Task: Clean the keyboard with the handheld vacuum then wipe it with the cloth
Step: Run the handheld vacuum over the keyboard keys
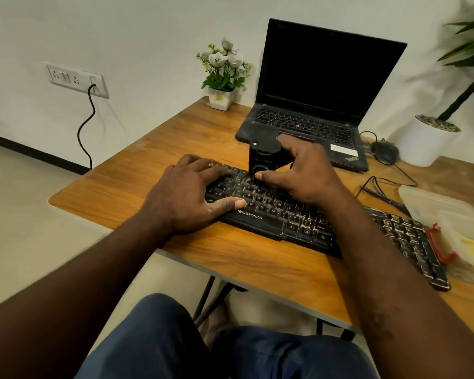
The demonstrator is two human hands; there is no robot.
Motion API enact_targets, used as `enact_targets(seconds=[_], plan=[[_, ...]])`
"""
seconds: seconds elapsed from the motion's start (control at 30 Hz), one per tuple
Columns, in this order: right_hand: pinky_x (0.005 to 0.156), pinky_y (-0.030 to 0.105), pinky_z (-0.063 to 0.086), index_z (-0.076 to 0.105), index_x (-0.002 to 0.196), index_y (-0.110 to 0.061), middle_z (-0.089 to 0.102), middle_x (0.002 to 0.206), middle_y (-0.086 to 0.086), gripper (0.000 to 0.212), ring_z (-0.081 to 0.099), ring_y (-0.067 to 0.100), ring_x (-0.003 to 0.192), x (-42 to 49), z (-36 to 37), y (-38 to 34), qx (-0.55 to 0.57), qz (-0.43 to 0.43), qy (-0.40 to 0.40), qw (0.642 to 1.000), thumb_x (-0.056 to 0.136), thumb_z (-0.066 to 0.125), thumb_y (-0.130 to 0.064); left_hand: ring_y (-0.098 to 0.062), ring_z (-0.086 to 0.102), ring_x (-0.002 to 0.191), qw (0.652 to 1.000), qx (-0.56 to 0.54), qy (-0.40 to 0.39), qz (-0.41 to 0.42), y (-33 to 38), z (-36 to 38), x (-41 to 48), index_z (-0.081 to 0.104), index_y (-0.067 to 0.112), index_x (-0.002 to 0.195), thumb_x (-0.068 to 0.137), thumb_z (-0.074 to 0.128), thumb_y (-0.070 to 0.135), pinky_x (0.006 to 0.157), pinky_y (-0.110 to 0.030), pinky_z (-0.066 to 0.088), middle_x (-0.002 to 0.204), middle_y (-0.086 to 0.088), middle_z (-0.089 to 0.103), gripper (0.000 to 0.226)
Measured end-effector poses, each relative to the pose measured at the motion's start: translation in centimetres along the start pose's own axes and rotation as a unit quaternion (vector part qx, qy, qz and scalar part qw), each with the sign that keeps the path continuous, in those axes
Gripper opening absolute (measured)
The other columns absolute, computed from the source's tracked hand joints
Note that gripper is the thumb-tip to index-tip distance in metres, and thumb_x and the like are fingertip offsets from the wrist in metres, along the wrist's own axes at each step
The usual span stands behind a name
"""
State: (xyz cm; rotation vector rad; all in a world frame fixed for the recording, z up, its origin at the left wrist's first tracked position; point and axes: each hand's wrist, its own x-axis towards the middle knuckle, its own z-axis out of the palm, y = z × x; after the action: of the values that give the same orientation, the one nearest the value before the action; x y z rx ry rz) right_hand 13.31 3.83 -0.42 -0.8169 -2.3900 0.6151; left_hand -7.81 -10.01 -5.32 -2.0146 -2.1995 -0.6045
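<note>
A: Head view, first entry: where does the keyboard lie?
B: The black keyboard (pixel 274 214) lies slantwise on the wooden table (pixel 126 192), from the centre toward the near right; its keys show pale specks.
A: Left hand?
B: The left hand (pixel 186 192) lies flat on the keyboard's left end; fingers straight, thumb on a near row; it holds nothing.
A: Right hand?
B: The right hand (pixel 307 173) grips the small black handheld vacuum (pixel 260 157); thumb on the near side, fingers curled round the far side; the vacuum stands upright, its lower end on the far rows of keys.
A: Surroundings?
B: An open laptop (pixel 312 105), screen dark, sits just beyond the keyboard; a flower pot (pixel 220 98) to its left, a mouse (pixel 385 151) to its right; clear plastic containers (pixel 433 206) at the right edge, something yellow inside; whether that is the cloth cannot be told.
</note>
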Motion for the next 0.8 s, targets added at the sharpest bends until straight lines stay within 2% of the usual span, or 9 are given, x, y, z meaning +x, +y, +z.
enact_targets(seconds=[0.13, 0.2, 0.27, 0.43, 0.5, 0.63, 0.7, 0.8], plan=[[0.074, 0.023, 0.05, 0.065, 0.109, -0.036, 0.071, 0.103, -0.012, 0.042, 0.066, 0.005, 0.097, -1.3, -3.6, 1.8, -0.015, 0.05, -0.028, 0.998, 0.077, 0.089, -0.022, -0.017, 0.036, 0.138, 1.0, 0.002, -0.006, -0.002, 0.0, 0.0, 0.0, 0.049, 0.037, 0.147, 0.079, 0.028, 0.097, 0.107, -0.047, 0.041, 0.149, 0.008, 0.052, 0.093], [0.079, 0.033, 0.056, 0.064, 0.104, -0.037, 0.071, 0.1, -0.012, 0.04, 0.068, 0.007, 0.096, -1.9, -4.3, 2.1, -0.021, 0.044, -0.037, 0.998, 0.077, 0.089, -0.022, -0.018, 0.036, 0.138, 1.0, 0.005, -0.007, -0.002, 0.0, 0.0, 0.0, 0.049, 0.036, 0.147, 0.078, 0.028, 0.098, 0.107, -0.048, 0.041, 0.149, 0.007, 0.052, 0.095], [0.085, 0.041, 0.059, 0.066, 0.108, -0.033, 0.071, 0.102, -0.012, 0.041, 0.068, 0.008, 0.098, -1.8, -3.2, 1.6, -0.027, 0.03, -0.032, 0.999, 0.076, 0.089, -0.024, -0.018, 0.036, 0.138, 1.0, 0.008, -0.007, -0.001, 0.0, 0.0, 0.1, 0.048, 0.036, 0.148, 0.078, 0.028, 0.098, 0.107, -0.049, 0.042, 0.149, 0.007, 0.051, 0.095], [0.086, 0.044, 0.058, 0.064, 0.108, -0.03, 0.071, 0.103, -0.01, 0.04, 0.067, 0.014, 0.097, 0.1, 0.8, -0.6, -0.075, -0.03, 0.006, 0.997, 0.077, 0.089, -0.036, -0.019, 0.036, 0.138, 1.0, 0.015, -0.011, -0.002, 0.0, 0.0, 0.1, 0.047, 0.037, 0.149, 0.077, 0.026, 0.098, 0.106, -0.049, 0.041, 0.151, 0.006, 0.05, 0.097], [0.085, 0.041, 0.058, 0.064, 0.11, -0.03, 0.071, 0.104, -0.009, 0.041, 0.067, 0.013, 0.098, 0.3, 0.6, -0.3, -0.071, -0.023, 0.001, 0.997, 0.078, 0.089, -0.034, -0.019, 0.036, 0.138, 1.0, 0.014, -0.011, -0.003, 0.0, -0.1, 0.0, 0.047, 0.037, 0.149, 0.076, 0.025, 0.099, 0.106, -0.049, 0.041, 0.15, 0.006, 0.05, 0.098], [0.073, 0.018, 0.049, 0.064, 0.11, -0.037, 0.07, 0.106, -0.012, 0.043, 0.066, 0.003, 0.098, -1.1, -3.1, 1.5, -0.016, 0.043, -0.036, 0.998, 0.077, 0.089, -0.023, -0.018, 0.036, 0.138, 1.0, 0.008, -0.009, 0.0, 0.0, -0.1, 0.0, 0.048, 0.039, 0.147, 0.076, 0.024, 0.099, 0.106, -0.05, 0.041, 0.149, 0.008, 0.051, 0.096], [0.069, 0.014, 0.048, 0.063, 0.109, -0.038, 0.069, 0.103, -0.013, 0.046, 0.065, 0.001, 0.094, -1.9, -4.8, 2.2, 0.003, 0.061, -0.044, 0.997, 0.077, 0.089, -0.019, -0.018, 0.036, 0.138, 1.0, 0.008, -0.01, 0.0, 0.0, -0.2, 0.0, 0.048, 0.039, 0.147, 0.076, 0.024, 0.099, 0.106, -0.05, 0.041, 0.149, 0.008, 0.051, 0.096], [0.07, 0.016, 0.047, 0.064, 0.112, -0.038, 0.069, 0.103, -0.014, 0.047, 0.066, 0.002, 0.094, -2.2, -5.4, 2.5, -0.004, 0.061, -0.029, 0.998, 0.076, 0.09, -0.02, -0.018, 0.036, 0.137, 1.0, 0.009, -0.012, 0.001, 0.0, -0.2, 0.1, 0.048, 0.038, 0.148, 0.077, 0.024, 0.099, 0.106, -0.05, 0.041, 0.149, 0.007, 0.051, 0.097]])
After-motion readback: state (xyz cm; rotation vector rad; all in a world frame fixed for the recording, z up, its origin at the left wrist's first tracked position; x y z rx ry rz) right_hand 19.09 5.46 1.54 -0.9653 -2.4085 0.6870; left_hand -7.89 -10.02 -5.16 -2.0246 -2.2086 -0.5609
